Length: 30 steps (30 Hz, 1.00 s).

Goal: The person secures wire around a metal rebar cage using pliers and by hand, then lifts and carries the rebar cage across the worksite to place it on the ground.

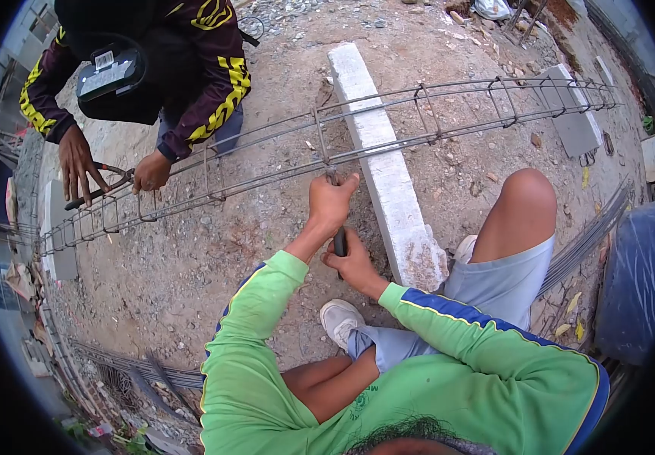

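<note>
My left hand [329,203] is closed around the upper part of a pair of pincers [340,243], just below the lower bars of a long rebar cage [267,182]. The tool's metal head is at a stirrup joint, partly hidden by my fingers. Lower down, my right hand [353,265] grips a black handle of the same tool. The cage rests across a pale concrete beam [377,152], right of my hands. At the left, a co-worker's hand [153,171] holds another pair of pincers [119,176] at the cage; their other hand [81,163] lies beside it.
Grey blocks stand under the cage at the right [570,114] and the left [58,243]. Bundles of loose steel bars [585,239] lie to the right and lower left. A blue wrapped object [634,280] stands at the right edge. The ground [168,280] is gravelly dirt.
</note>
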{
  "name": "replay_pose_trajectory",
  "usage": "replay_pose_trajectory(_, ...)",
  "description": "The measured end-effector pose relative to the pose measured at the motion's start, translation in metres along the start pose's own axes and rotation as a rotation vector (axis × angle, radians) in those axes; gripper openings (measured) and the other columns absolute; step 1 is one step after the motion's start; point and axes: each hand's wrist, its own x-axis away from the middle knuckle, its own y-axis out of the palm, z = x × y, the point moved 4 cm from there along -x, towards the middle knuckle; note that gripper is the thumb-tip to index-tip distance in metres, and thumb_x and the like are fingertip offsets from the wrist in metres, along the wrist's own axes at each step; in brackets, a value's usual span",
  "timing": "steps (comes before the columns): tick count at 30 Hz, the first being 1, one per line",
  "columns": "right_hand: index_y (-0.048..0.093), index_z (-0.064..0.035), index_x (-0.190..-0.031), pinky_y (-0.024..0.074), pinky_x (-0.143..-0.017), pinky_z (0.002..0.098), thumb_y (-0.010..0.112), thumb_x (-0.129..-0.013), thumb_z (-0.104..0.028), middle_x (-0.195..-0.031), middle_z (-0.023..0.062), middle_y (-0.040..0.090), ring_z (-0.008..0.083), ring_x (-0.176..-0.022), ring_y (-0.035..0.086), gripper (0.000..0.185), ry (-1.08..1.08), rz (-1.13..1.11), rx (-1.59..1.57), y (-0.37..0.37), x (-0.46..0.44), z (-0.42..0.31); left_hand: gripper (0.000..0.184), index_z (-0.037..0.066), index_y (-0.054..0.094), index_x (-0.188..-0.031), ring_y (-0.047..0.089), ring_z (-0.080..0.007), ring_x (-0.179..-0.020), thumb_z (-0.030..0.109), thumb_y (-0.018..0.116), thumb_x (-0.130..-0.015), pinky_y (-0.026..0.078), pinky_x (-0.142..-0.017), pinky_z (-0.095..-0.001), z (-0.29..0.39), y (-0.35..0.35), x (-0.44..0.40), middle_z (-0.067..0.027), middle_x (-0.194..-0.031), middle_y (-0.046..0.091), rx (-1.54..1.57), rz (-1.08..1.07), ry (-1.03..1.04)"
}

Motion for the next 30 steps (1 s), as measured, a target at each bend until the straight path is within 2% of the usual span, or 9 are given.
replay_pose_trajectory(8,0.049,-0.0012,-0.118,0.0465,-0.080,0.0414,0.073,-0.084,-0.023,-0.100,0.0164,0.059,0.0283,-0.090,0.059,0.046,-0.063,0.198,0.269,0.004,0.002,0.005,0.034,0.005,0.054,-0.068,0.043,-0.0102,-0.046,0.023,0.076,-0.086,0.035,-0.043,-0.0311,0.000,0.005,0.001,-0.0003,-0.057,0.051,-0.024,0.062,0.049)
replay_pose_trajectory(14,0.053,-0.0030,-0.107,0.0452,-0.062,0.0369,0.066,-0.094,-0.023,-0.078,0.0052,0.055,0.0198,-0.068,0.055,0.027,-0.046,0.209,0.360,-0.016,0.007,-0.015,0.032,0.002,0.062,-0.081,0.054,-0.0130,-0.057,0.030,0.077,-0.085,0.045,-0.051,-0.0314,0.034,-0.011,0.024,-0.0043,-0.067,0.059,0.147,-0.137,-0.118)
replay_pose_trajectory(17,0.059,-0.0054,-0.111,0.0377,-0.055,0.0287,0.060,-0.100,-0.034,-0.074,-0.0001,0.051,0.0107,-0.059,0.044,0.031,0.519,-0.296,-0.572,-0.021,0.025,-0.036,0.037,0.000,0.062,-0.096,0.064,-0.0198,-0.070,0.033,0.076,-0.087,0.051,-0.055,-0.0319,0.027,-0.026,0.015,-0.0121,-0.083,0.065,0.170,-0.359,-0.137)
replay_pose_trajectory(18,0.059,-0.0054,-0.111,0.0377,-0.055,0.0287,0.060,-0.100,-0.034,-0.074,-0.0001,0.051,0.0107,-0.059,0.044,0.031,0.519,-0.301,-0.569,-0.029,0.025,-0.034,0.041,-0.001,0.060,-0.105,0.070,-0.0250,-0.079,0.034,0.074,-0.088,0.054,-0.055,-0.0332,0.023,-0.026,0.012,-0.0176,-0.093,0.068,0.164,-0.457,-0.135)
replay_pose_trajectory(20,0.058,-0.0047,-0.121,0.0387,-0.055,0.0284,0.058,-0.099,-0.041,-0.072,-0.0008,0.049,0.0110,-0.057,0.043,0.042,0.640,-0.886,-1.338,-0.025,0.029,-0.042,0.040,-0.001,0.060,-0.105,0.071,-0.0273,-0.081,0.033,0.073,-0.088,0.054,-0.056,-0.0344,0.027,-0.027,0.017,-0.0183,-0.096,0.068,0.280,-0.500,-0.237)
replay_pose_trajectory(22,0.058,-0.0064,-0.127,0.0395,-0.055,0.0281,0.054,-0.099,-0.045,-0.076,-0.0003,0.054,0.0113,-0.059,0.046,0.047,0.602,-0.998,-1.393,-0.028,0.029,-0.040,0.039,-0.001,0.059,-0.105,0.072,-0.0296,-0.083,0.032,0.072,-0.089,0.055,-0.056,-0.0356,0.029,-0.021,0.017,-0.0190,-0.100,0.067,0.402,-0.548,-0.338)
replay_pose_trajectory(25,0.057,-0.0035,-0.127,0.0448,-0.058,0.0301,0.058,-0.098,-0.045,-0.085,0.0024,0.062,0.0130,-0.066,0.055,0.050,0.537,-0.851,-1.131,-0.036,0.032,-0.046,0.028,-0.004,0.061,-0.095,0.072,-0.0296,-0.082,0.023,0.066,-0.092,0.059,-0.067,-0.0377,0.022,-0.004,0.019,-0.0160,-0.086,0.068,0.570,-0.554,-0.454)
replay_pose_trajectory(28,0.055,0.0011,-0.125,0.0506,-0.065,0.0343,0.067,-0.093,-0.047,-0.095,0.0095,0.066,0.0173,-0.076,0.062,0.059,0.598,-0.520,-0.496,-0.040,0.039,-0.059,0.023,-0.003,0.059,-0.102,0.072,-0.0288,-0.074,0.018,0.060,-0.092,0.055,-0.056,-0.0362,0.021,0.001,0.018,-0.0141,-0.083,0.068,0.430,-0.384,-0.363)
replay_pose_trajectory(30,0.051,0.0063,-0.123,0.0535,-0.071,0.0373,0.076,-0.085,-0.048,-0.099,0.0161,0.067,0.0244,-0.082,0.067,0.071,0.070,-0.025,0.255,-0.053,0.040,-0.074,0.022,-0.004,0.060,-0.100,0.071,-0.0274,-0.069,0.016,0.056,-0.092,0.055,-0.055,-0.0351,0.023,0.003,0.020,-0.0126,-0.077,0.067,0.377,-0.316,-0.331)
